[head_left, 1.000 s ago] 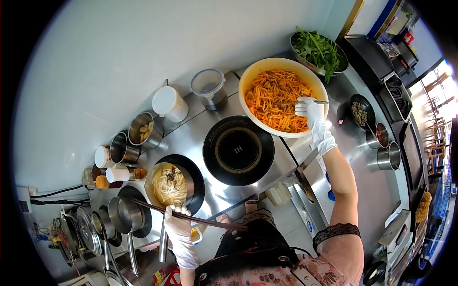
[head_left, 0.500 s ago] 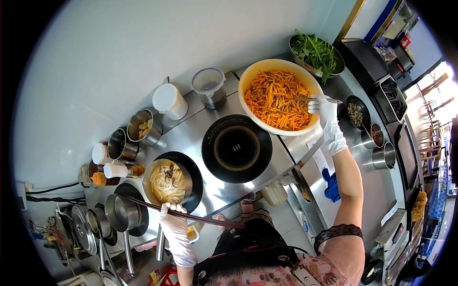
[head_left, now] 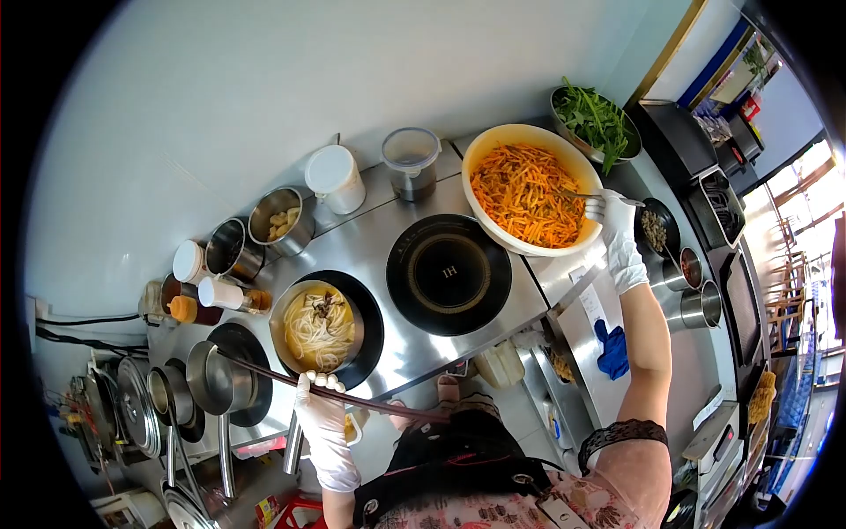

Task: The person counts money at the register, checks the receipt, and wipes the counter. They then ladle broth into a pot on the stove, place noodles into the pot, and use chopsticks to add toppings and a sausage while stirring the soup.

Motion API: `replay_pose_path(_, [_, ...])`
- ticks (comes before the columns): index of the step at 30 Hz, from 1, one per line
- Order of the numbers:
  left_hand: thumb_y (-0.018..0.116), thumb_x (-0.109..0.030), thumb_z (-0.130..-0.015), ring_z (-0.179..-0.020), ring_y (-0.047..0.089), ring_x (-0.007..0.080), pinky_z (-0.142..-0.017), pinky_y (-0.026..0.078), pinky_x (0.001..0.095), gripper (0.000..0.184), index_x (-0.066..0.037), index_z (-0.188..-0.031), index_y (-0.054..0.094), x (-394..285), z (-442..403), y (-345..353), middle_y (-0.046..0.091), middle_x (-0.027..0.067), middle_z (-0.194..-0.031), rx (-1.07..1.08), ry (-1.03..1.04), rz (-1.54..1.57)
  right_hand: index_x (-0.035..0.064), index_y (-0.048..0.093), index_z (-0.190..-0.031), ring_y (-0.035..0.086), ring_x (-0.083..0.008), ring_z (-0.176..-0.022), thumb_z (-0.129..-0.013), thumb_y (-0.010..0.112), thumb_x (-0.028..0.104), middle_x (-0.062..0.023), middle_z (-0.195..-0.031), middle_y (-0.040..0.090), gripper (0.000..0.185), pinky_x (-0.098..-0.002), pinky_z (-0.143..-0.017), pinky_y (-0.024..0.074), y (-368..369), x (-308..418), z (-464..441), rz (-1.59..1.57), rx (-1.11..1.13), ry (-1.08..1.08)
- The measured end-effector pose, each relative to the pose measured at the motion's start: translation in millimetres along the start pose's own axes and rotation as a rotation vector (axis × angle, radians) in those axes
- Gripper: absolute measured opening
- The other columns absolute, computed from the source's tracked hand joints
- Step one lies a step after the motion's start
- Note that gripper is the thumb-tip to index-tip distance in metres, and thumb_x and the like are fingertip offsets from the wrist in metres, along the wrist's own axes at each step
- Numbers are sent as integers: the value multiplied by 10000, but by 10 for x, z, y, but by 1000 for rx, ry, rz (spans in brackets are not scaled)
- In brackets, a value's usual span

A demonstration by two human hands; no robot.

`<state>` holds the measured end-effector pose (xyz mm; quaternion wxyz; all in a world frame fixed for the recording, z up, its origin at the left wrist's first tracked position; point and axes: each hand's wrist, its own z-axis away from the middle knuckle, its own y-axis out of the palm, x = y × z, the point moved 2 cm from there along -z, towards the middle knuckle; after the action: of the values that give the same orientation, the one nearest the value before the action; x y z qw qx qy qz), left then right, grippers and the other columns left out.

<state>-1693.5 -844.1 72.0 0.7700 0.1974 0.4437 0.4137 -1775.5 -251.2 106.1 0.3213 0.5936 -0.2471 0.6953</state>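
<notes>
My left hand [head_left: 323, 432], in a white glove, is closed around long dark brown chopsticks [head_left: 264, 367]. They slant over the stove's front edge. Just beyond my fingers, a steel saucepan [head_left: 358, 319] holds white noodles [head_left: 315, 328] in yellowish broth, with dark bits on top. The pan's handle [head_left: 293, 450] runs down beside my left hand. My right hand [head_left: 615, 231], also gloved, grips a slim metal utensil [head_left: 571, 193] at the right rim of a cream bowl [head_left: 480, 141]. Orange shredded carrots [head_left: 522, 194] fill that bowl. The utensil's tip meets the carrots; its exact kind is unclear.
A bare black induction plate [head_left: 448, 274] lies between pan and bowl. Other steel saucepans [head_left: 218, 381] stand left. Along the wall are a white-lidded tub [head_left: 335, 176], a clear-lidded container [head_left: 411, 163] and bottles [head_left: 231, 295]. Leafy greens [head_left: 595, 123] sit behind the bowl; a blue cloth [head_left: 612, 349] lies right.
The view has shifted slightly. My right hand and the metal utensil have tilted a little at the bowl's rim. My left hand stays on the chopsticks, and the noodles show more fully.
</notes>
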Motion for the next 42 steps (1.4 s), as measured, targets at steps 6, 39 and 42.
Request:
replay_pose_path(6, [486, -224, -965, -690, 472, 169, -649, 426, 308, 167, -100, -857, 522, -130, 69, -34, 483, 15, -725, 4, 39, 19, -41, 608, -985, 600, -160, -605, -925, 466, 129, -97, -771, 642, 230, -258, -558, 512, 94, 205, 152, 41, 16, -38])
replay_pose_path(39, [507, -229, -968, -712, 544, 239, -684, 466, 359, 203, -46, -883, 531, -836, 346, -658, 540, 72, -737, 61, 44, 124, -22, 589, -1099, 599, -183, -662, -854, 586, 92, -86, -812, 575, 270, -292, -596, 531, 2530, -1121, 3635, 800, 1011, -1434])
replay_pose_path(42, [502, -226, -970, -708, 540, 243, -681, 465, 364, 201, -41, -894, 527, -743, 283, -577, 538, 73, -731, 54, 22, 136, -39, 602, -1105, 635, -137, -716, -962, 530, 168, -97, -872, 645, 261, -275, -628, 546, 2275, -1051, 3319, 36, 815, -369])
